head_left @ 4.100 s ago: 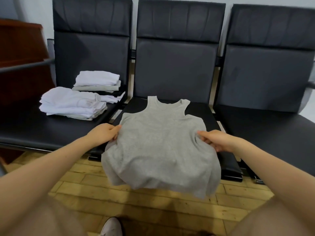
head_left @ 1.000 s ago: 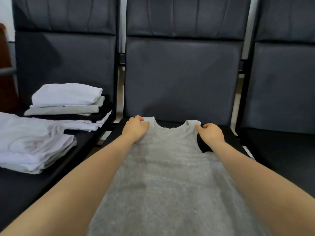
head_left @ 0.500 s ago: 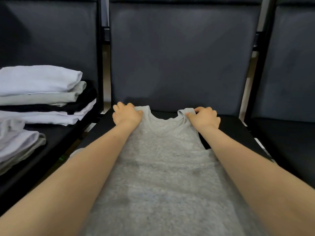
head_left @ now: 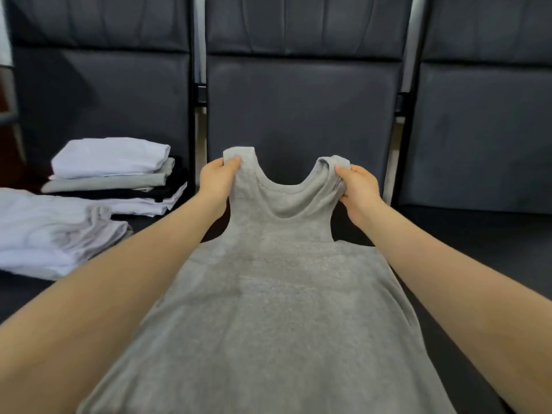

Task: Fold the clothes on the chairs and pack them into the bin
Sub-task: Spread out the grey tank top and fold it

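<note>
The left hand (head_left: 215, 180) pinches the left shoulder strap of a grey tank top (head_left: 280, 294), thumb on the near face and fingers curled behind the cloth; the right hand (head_left: 357, 183) pinches the right strap the same way, the fabric bunched between thumb and fingers. Between the 2 grips the scooped neckline sags in a curve; both straps stand lifted clear of the seat, their tips rising just above the knuckles. Below the grips the body of the top runs toward the camera and widens, lying over the seat of the middle chair (head_left: 301, 103) and filling the space between the 2 bare forearms; its hem passes out of view at the bottom edge. Behind the grips stands the dark padded backrest of that chair.

To the left of the left-hand grip, on the seat of the left chair (head_left: 101, 94), sits a folded stack (head_left: 119, 177) of white, grey and black garments; nearer the camera and further left lies a second pile of white clothes (head_left: 50, 234), just beside the first. To the right of the right-hand grip is the right chair (head_left: 484, 130); its seat is dark.
</note>
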Available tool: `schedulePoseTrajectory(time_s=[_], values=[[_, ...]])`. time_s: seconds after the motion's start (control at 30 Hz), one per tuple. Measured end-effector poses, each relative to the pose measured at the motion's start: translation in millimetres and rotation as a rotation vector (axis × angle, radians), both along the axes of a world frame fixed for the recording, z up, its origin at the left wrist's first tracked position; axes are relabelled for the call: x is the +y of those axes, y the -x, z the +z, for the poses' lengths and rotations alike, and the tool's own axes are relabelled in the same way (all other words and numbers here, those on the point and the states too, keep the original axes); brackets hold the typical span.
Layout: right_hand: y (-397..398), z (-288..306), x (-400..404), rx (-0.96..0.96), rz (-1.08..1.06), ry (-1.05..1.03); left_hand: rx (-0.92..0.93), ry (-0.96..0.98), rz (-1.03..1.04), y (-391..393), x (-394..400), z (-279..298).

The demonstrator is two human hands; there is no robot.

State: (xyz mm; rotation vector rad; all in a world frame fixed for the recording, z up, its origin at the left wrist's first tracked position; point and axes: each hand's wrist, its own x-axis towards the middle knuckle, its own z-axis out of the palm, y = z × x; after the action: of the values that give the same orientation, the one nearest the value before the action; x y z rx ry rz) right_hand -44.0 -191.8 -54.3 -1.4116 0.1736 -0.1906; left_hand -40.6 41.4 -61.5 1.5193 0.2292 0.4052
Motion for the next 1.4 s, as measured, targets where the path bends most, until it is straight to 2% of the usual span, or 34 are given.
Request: schedulePoseTrajectory(time_s=[0.13, 0.23, 0.3, 0.37, 0.43, 0.47, 0.53, 0.77, 0.9, 0.97, 1.07, 1.13, 1.2, 1.27, 1.33, 1.4], values=[[62.3, 16.1, -8.2, -0.077, 0.097, 0.032, -0.047, 0.007, -0.101, 56.8, 9.5, 11.3], [104.6, 0.5, -16.5, -0.145, 0.134, 0.258, -0.034, -0.032, -0.163, 97.0, 10.3, 0.1], [125.8, -15.4, -25.1, -0.179, 0.301, 0.511, 0.007, -0.178, -0.236, 120.2, 13.7, -13.0], [143.2, -27.0, -34.2, -0.046, 0.67, 0.745, 0.102, -0.412, -0.437, 143.5, 22.5, -25.8], [154.6, -33.6, -38.3, 0.099, 0.931, 0.865, 0.249, -0.658, -0.645, 162.9, 29.6, -36.5], [156.8, -35.9, -39.0, 0.111, 0.95, 0.897, 0.295, -0.767, -0.693, 167.4, 32.0, -41.1], [156.9, -39.8, -36.9, 0.073, 0.866, 0.907, 0.304, -0.856, -0.669, 169.0, 36.7, -47.5], [127.0, -53.5, -29.9, -0.029, 0.499, 0.901, 0.19, -0.84, -0.424, 144.1, 48.5, -58.8], [98.2, -61.8, -23.8, -0.136, 0.267, 1.043, 0.106, -0.993, -0.243, 125.3, 39.4, -57.3], [83.5, -64.2, -20.9, -0.164, 0.214, 1.215, 0.095, -1.124, -0.21, 115.7, 32.0, -59.2], [69.3, -66.1, -21.9, -0.002, 0.282, 1.467, 0.331, -1.281, -0.259, 101.2, 24.7, -67.9], [68.4, -71.4, -26.1, 0.124, 0.372, 1.54, 0.47, -1.321, -0.277, 95.6, 22.4, -71.6], [69.6, -75.5, -33.1, 0.095, 0.385, 1.492, 0.405, -1.355, -0.272, 91.8, 24.4, -71.7], [70.8, -76.1, -41.9, 0.0, 0.398, 1.305, 0.253, -1.35, -0.278, 90.3, 28.9, -71.2], [71.2, -71.8, -47.8, -0.041, 0.428, 1.075, 0.163, -1.25, -0.299, 86.9, 34.2, -70.4], [66.1, -65.3, -53.0, -0.058, 0.422, 0.977, 0.103, -1.166, -0.271, 80.3, 38.7, -63.3]])
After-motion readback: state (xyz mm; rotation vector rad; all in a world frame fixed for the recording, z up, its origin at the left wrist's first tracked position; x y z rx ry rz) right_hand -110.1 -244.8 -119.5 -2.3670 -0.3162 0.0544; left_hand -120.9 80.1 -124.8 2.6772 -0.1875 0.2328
